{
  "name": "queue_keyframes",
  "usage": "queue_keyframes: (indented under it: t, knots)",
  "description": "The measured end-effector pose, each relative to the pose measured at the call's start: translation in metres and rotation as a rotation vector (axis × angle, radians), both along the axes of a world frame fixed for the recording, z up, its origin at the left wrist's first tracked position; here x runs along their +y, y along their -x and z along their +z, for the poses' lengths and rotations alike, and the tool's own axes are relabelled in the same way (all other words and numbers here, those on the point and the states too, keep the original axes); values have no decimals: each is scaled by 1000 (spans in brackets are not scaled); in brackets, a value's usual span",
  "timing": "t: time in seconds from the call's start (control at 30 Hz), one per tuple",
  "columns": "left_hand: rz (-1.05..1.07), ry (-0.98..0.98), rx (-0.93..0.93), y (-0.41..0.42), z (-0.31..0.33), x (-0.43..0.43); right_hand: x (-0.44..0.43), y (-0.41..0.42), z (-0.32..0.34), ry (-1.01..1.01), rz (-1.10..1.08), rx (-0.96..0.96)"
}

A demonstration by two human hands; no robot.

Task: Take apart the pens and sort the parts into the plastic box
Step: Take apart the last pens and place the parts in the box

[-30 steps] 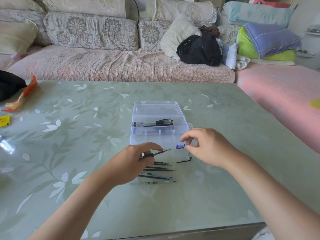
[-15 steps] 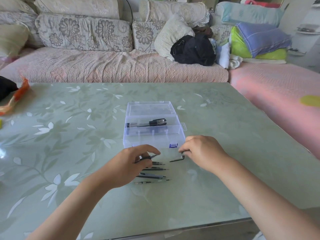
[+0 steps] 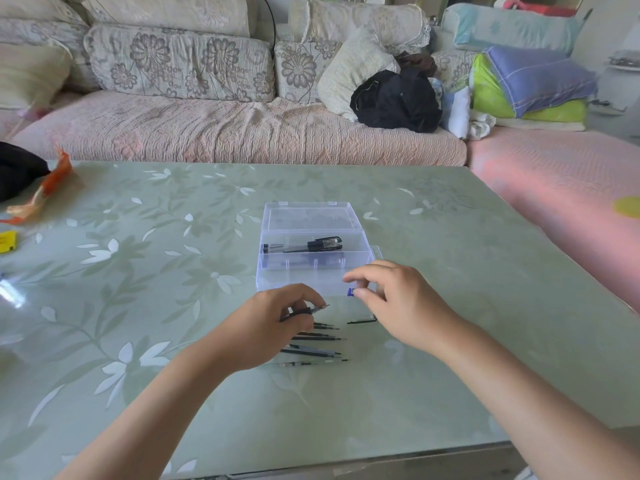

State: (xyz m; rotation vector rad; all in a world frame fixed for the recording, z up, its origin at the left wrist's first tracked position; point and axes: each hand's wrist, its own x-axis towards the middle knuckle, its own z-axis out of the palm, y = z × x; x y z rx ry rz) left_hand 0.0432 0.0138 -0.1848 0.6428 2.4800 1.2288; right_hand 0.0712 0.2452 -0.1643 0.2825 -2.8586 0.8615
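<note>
The right hand [image 3: 391, 299] has risen off the bent black clip [image 3: 362, 321] (left lying on the glossy tabletop [image 3: 450, 358]) to the blue latch [image 3: 350, 292] of the clear plastic box [image 3: 311, 271] — fingers curled, though I cannot tell whether they grip anything. The left hand [image 3: 270, 323] pinches a thin, metal-tipped black refill [image 3: 311, 310] above the slim spare refills [image 3: 318, 337] lying just before the box.

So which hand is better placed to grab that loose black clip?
Probably the right: the right hand hangs close beside the black clip, while the left hand is busy pinching a thin pen part.
</note>
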Motion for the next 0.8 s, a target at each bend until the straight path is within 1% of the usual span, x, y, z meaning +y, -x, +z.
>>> queue_keyframes:
  t: [0.07,0.2,0.27,0.43,0.57,0.8]
  knots:
    - [8,-15,-3,0,0,0,-8,-3,2,100,-34,-23]
    - [30,-40,-5,-1,3,0,-22,-6,6,421,-81,-128]
    - [38,-51,2,-1,4,-1,-27,-5,8,494,-84,-147]
    - [45,-41,11,0,6,-2,-33,-3,7,569,-114,-163]
    - [45,-39,19,0,7,-3,-34,-2,5,523,-113,-174]
    - [24,-34,29,0,9,-3,-35,-1,2,506,-100,-188]
